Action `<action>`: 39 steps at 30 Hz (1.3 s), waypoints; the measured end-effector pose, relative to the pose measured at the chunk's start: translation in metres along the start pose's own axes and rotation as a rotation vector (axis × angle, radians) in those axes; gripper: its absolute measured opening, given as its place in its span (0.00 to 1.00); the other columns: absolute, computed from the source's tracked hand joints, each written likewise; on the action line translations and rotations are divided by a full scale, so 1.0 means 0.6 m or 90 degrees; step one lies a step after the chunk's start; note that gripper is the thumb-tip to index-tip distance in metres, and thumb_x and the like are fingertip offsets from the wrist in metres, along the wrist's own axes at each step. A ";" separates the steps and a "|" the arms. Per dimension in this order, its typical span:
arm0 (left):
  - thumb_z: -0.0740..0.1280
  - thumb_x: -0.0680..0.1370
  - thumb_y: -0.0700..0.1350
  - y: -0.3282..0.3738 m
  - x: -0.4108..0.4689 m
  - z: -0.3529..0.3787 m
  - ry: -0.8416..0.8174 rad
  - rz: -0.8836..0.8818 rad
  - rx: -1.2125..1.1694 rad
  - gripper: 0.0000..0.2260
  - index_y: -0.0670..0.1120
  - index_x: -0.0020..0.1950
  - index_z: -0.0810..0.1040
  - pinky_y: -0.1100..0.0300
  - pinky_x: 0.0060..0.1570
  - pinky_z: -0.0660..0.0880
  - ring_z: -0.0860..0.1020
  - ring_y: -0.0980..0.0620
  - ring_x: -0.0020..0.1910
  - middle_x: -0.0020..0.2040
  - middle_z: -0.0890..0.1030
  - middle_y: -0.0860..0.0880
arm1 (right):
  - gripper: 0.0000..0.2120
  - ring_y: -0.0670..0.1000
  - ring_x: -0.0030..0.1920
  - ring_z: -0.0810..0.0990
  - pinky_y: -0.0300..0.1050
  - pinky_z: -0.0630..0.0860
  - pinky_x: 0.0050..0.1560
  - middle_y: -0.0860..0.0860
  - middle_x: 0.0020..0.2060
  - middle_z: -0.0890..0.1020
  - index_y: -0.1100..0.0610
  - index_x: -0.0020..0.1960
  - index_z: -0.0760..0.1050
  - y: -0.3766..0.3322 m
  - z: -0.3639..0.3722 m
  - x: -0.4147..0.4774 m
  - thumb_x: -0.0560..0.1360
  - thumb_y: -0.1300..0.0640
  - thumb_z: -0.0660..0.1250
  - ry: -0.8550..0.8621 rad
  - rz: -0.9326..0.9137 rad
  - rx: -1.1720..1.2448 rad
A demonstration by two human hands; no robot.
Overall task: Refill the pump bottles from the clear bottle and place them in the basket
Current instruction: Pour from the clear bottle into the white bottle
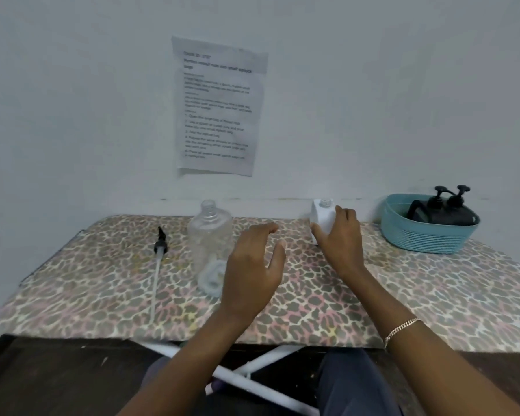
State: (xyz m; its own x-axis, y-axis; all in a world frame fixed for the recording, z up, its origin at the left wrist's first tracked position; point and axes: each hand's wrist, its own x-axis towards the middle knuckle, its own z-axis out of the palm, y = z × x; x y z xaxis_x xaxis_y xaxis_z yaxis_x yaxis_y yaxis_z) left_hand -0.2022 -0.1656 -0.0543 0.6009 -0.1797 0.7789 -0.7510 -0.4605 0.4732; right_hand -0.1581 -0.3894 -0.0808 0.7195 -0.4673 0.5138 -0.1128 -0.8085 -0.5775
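Right hand (341, 235) gripped the squat white pump bottle (321, 216), fingers (347, 216) wrapped round its right side, thumb on the near face. The bottle stood upright at the back of the leopard-print desk (403, 295), with its neck open and no pump fitted.

Left hand (252, 265) hovered over the desk centre with its fingers (263, 232) loosely curved and spread. It held nothing and touched nothing.

Key relation: the tall clear plastic bottle (210, 235) stood just beside the left hand, on its left. Its long axis was vertical and it was uncapped. The left hand was clearly the nearer one, and the right was occupied. The fill level couldn't be read; there was only a pale patch low down.

The clear bottle and the white bottle sat well apart, with the left hand between them. My read: a pour needs the clear bottle lifted and carried rightward to the white neck. That neck is small, so spill risk is there.

The black pump head with its long white dip tube (159, 256) lay flat at the far left of the desk. The tube pointed toward the person and the head away. It was also on the left hand's side.

The teal woven basket (427, 235) sat at the far right and already held two black pump bottles (445, 211). Likely the last bottle to do.

A printed sheet (219, 106) hung on the wall, its text too blurred to read.
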 end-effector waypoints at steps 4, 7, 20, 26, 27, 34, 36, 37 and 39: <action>0.72 0.79 0.38 -0.024 -0.012 -0.045 0.125 0.089 0.123 0.10 0.38 0.60 0.81 0.61 0.65 0.69 0.77 0.44 0.58 0.54 0.82 0.42 | 0.34 0.60 0.64 0.75 0.55 0.78 0.59 0.60 0.68 0.70 0.61 0.76 0.63 -0.009 0.023 0.001 0.79 0.45 0.70 0.006 0.034 0.024; 0.73 0.79 0.42 -0.043 -0.020 -0.068 0.176 0.085 0.167 0.13 0.40 0.62 0.78 0.63 0.69 0.62 0.72 0.42 0.59 0.57 0.78 0.40 | 0.36 0.62 0.65 0.75 0.58 0.79 0.61 0.60 0.69 0.69 0.61 0.78 0.59 -0.013 0.030 0.010 0.79 0.47 0.71 0.013 0.072 0.050; 0.79 0.75 0.51 -0.105 -0.029 -0.087 0.156 -0.192 0.031 0.39 0.41 0.77 0.62 0.44 0.72 0.70 0.64 0.41 0.76 0.75 0.61 0.41 | 0.31 0.61 0.62 0.78 0.58 0.81 0.57 0.58 0.65 0.77 0.60 0.74 0.66 -0.004 0.049 0.021 0.76 0.49 0.73 0.007 0.183 0.113; 0.75 0.74 0.62 -0.128 -0.034 -0.092 0.067 -0.298 -0.061 0.39 0.49 0.78 0.64 0.54 0.64 0.76 0.74 0.51 0.69 0.72 0.72 0.49 | 0.29 0.54 0.53 0.74 0.48 0.73 0.47 0.60 0.63 0.79 0.61 0.70 0.69 0.002 0.046 0.017 0.76 0.47 0.73 -0.026 0.223 0.129; 0.75 0.74 0.61 -0.129 -0.035 -0.092 0.058 -0.307 -0.063 0.38 0.49 0.78 0.66 0.54 0.64 0.77 0.76 0.51 0.68 0.71 0.74 0.49 | 0.29 0.53 0.52 0.73 0.47 0.72 0.46 0.60 0.62 0.79 0.61 0.69 0.70 0.004 0.045 0.016 0.76 0.47 0.73 -0.033 0.220 0.123; 0.76 0.77 0.53 -0.122 -0.039 -0.082 0.051 -0.318 -0.039 0.24 0.47 0.69 0.74 0.49 0.60 0.81 0.82 0.50 0.61 0.61 0.80 0.52 | 0.27 0.51 0.52 0.75 0.41 0.70 0.39 0.55 0.59 0.81 0.60 0.65 0.74 0.006 0.022 -0.016 0.74 0.47 0.75 -0.072 0.149 0.110; 0.76 0.77 0.50 -0.121 -0.039 -0.079 0.048 -0.319 -0.029 0.23 0.45 0.68 0.74 0.54 0.57 0.81 0.82 0.49 0.59 0.61 0.82 0.49 | 0.27 0.53 0.53 0.78 0.45 0.77 0.43 0.54 0.59 0.81 0.59 0.66 0.74 0.002 0.015 -0.035 0.73 0.45 0.75 -0.080 0.127 0.116; 0.76 0.77 0.50 -0.118 -0.039 -0.078 0.047 -0.316 -0.024 0.22 0.44 0.68 0.75 0.59 0.54 0.79 0.82 0.50 0.58 0.60 0.82 0.48 | 0.27 0.54 0.54 0.80 0.48 0.80 0.46 0.54 0.58 0.82 0.58 0.66 0.74 0.000 0.010 -0.046 0.73 0.45 0.75 -0.087 0.121 0.124; 0.76 0.78 0.50 -0.113 -0.042 -0.077 0.048 -0.301 -0.009 0.22 0.44 0.68 0.75 0.71 0.50 0.74 0.81 0.52 0.55 0.59 0.81 0.50 | 0.27 0.53 0.52 0.80 0.44 0.78 0.42 0.53 0.55 0.82 0.58 0.66 0.75 -0.004 -0.001 -0.067 0.73 0.47 0.76 -0.100 0.104 0.140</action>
State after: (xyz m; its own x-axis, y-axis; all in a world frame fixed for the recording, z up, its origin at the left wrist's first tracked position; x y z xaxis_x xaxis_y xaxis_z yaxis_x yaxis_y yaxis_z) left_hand -0.1787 -0.0899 -0.0870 0.8563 0.1105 0.5045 -0.4041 -0.4651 0.7877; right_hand -0.1872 -0.3690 -0.0994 0.8035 -0.5093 0.3083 -0.0966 -0.6226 -0.7765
